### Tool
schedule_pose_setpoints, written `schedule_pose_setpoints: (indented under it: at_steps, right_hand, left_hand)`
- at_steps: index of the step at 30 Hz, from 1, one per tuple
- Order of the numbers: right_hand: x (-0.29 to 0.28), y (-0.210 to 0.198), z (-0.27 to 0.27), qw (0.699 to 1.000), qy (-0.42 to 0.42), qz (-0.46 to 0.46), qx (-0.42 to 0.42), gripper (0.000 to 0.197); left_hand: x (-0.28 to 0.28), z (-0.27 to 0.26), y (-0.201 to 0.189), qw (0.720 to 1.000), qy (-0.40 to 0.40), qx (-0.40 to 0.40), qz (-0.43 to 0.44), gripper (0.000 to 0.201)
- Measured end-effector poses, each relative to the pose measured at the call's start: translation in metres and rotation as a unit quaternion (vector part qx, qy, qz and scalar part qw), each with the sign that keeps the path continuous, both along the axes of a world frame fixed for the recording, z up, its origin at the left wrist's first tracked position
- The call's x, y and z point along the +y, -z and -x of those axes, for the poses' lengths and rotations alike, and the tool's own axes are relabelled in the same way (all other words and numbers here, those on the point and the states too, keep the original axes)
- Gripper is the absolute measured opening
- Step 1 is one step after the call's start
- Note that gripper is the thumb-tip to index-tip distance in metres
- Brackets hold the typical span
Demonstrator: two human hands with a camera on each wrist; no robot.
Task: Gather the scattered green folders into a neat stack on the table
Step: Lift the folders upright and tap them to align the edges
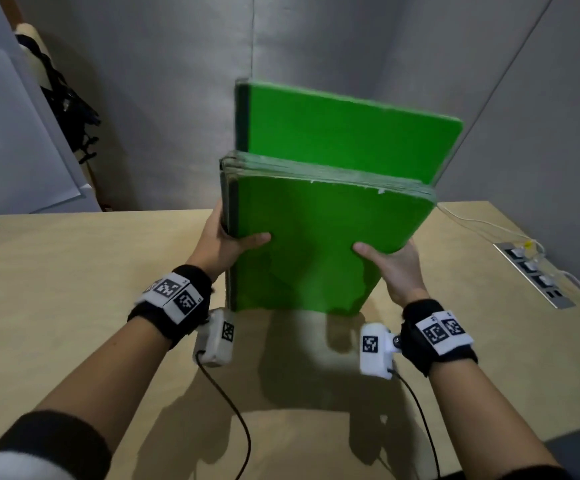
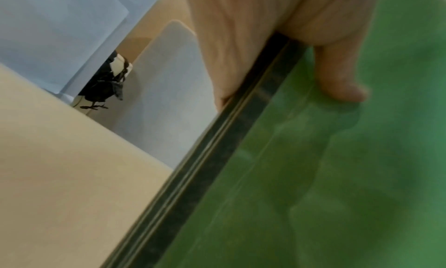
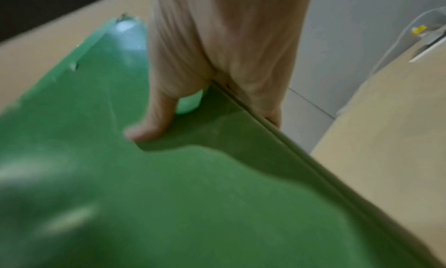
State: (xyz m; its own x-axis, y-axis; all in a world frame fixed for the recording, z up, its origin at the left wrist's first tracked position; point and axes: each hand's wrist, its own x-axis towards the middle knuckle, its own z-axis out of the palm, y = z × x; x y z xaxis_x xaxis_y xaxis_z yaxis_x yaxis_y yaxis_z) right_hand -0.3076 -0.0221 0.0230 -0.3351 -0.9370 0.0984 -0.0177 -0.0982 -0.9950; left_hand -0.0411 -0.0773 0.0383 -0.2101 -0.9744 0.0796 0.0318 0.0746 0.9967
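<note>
Currently held, largest first:

1. Table (image 1: 74, 289): pale wood top, filling the lower view. No loose folders show on the visible part of it, so the gathering step looks done, as far as the head view reaches.

2. Bundle of green folders (image 1: 316, 244): several together, stood on edge on the table at 12 o'clock from the person, bottom edge on the wood, tilted slightly away. Spines sit at the 9 o'clock side. Tops are roughly level, though worn and ragged.

3. Tall folder (image 1: 344, 133): one at the back of the bundle stands well above the others, toward 12 o'clock. Not yet flush; judged the main fault in the stack.

4. Left hand (image 1: 228, 242): grips the spine side at 9 o'clock, thumb across the front cover, fingers wrapped behind. The left wrist view shows the thumb pressed on the green cover beside the dark spines.

5. Right hand (image 1: 390, 263): grips the open edge at 3 o'clock, thumb on the front cover, fingers behind.

6. Socket strip (image 1: 534, 275): set into the table at 3 o'clock, white cable (image 1: 472, 221) plugged in, well apart from the folders.

Remaining, by judgement: knock the tall folder down level with the rest, square the edges, then lay the bundle flat on the table.
</note>
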Motion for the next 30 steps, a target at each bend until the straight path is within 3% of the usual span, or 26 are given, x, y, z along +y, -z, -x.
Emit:
schedule_pose_setpoints:
  at_steps: [3,5,9,11,14,20,27,30]
  right_hand:
    - [-0.005,0.007,0.002,1.0,-0.005,-0.021,-0.012,0.114]
    - [-0.008,0.008,0.006,1.0,-0.01,-0.026,-0.006,0.121]
    - [-0.004,0.025,0.011,0.996,-0.062,-0.07,0.008,0.102]
    - [0.0,0.036,0.012,0.991,-0.083,-0.098,0.024,0.089]
    - [-0.002,0.047,0.01,0.993,-0.059,-0.101,0.03,0.077]
    - [-0.009,0.053,0.002,0.998,-0.011,-0.069,0.007,0.071]
    - [-0.003,0.059,0.007,0.992,-0.041,-0.106,0.046,0.065]
    - [-0.005,0.057,0.008,0.992,-0.025,-0.086,0.085,0.061]
  left_hand:
    - [-0.003,0.002,0.006,1.0,0.016,0.008,-0.023,0.074]
    - [-0.004,0.003,0.011,0.999,0.025,0.016,-0.031,0.076]
    - [-0.005,0.005,0.028,0.997,0.032,0.026,-0.065,0.08]
    - [-0.007,0.001,0.031,0.996,0.044,0.024,-0.08,0.092]
    - [-0.008,-0.002,0.033,0.994,0.054,0.023,-0.089,0.1]
    - [-0.004,0.006,0.041,0.996,0.001,0.044,-0.083,0.073]
    - [0.007,0.009,0.04,0.997,-0.019,0.038,-0.072,0.08]
    - [0.01,0.015,0.036,0.997,-0.044,0.044,-0.056,0.051]
